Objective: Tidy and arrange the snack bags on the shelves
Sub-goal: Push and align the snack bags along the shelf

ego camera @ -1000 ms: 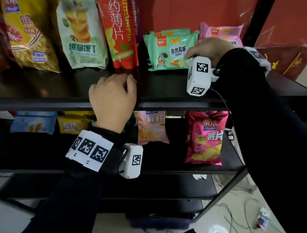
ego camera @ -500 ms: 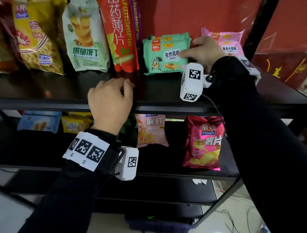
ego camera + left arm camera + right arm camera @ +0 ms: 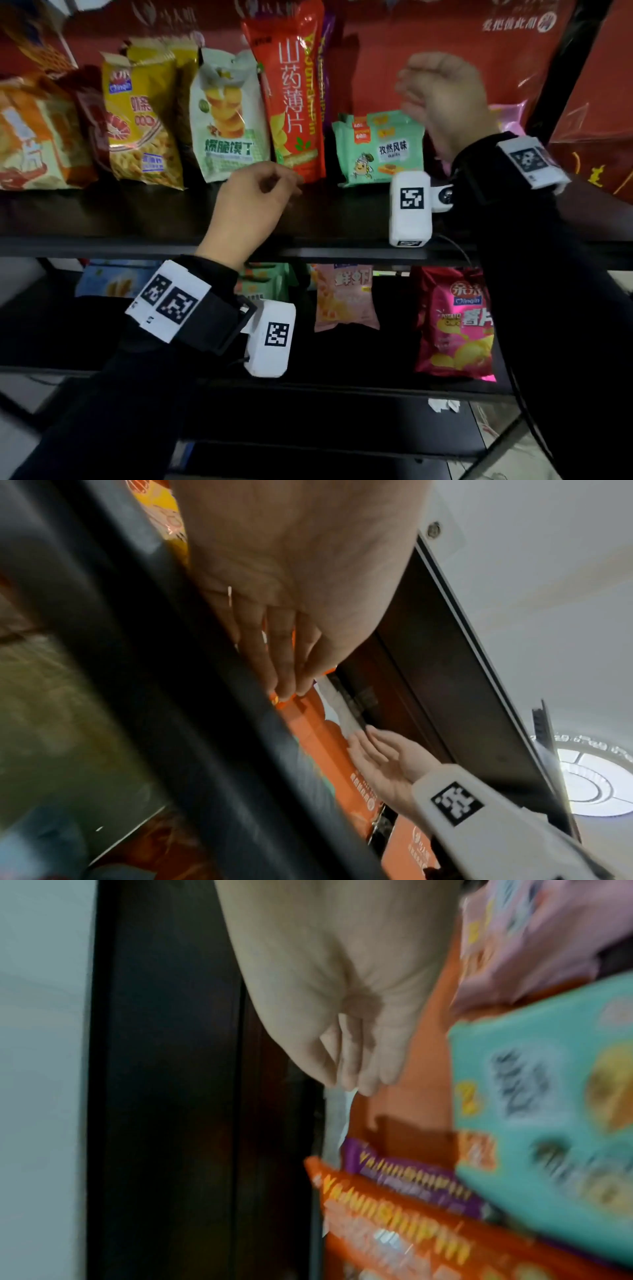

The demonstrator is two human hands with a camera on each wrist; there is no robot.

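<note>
On the upper shelf (image 3: 102, 212) stand an orange bag (image 3: 30, 137), a yellow shrimp-cracker bag (image 3: 140, 116), a pale green bag (image 3: 226, 116), a tall red-orange bag (image 3: 291, 92) and mint green packs (image 3: 380, 147). My left hand (image 3: 274, 185) hovers over the shelf front, just before the red-orange bag, fingers relaxed and holding nothing. My right hand (image 3: 435, 89) is raised above the mint packs, empty. In the left wrist view the right hand (image 3: 380, 756) shows straight fingers. The right wrist view shows the mint pack (image 3: 548, 1096) beside my relaxed hand (image 3: 349, 1069).
A purple bag (image 3: 327, 68) leans behind the red-orange one. Pink packs (image 3: 531, 947) lie right of the mint ones. On the lower shelf sit a pale pink shrimp bag (image 3: 346, 298), a magenta chips bag (image 3: 452, 325), green packs (image 3: 263, 284) and a blue bag (image 3: 113, 281).
My right hand has let go of the mint green pack and risen above it. My left hand has left the shelf edge and moved toward the red-orange bag. The view has tilted up.
</note>
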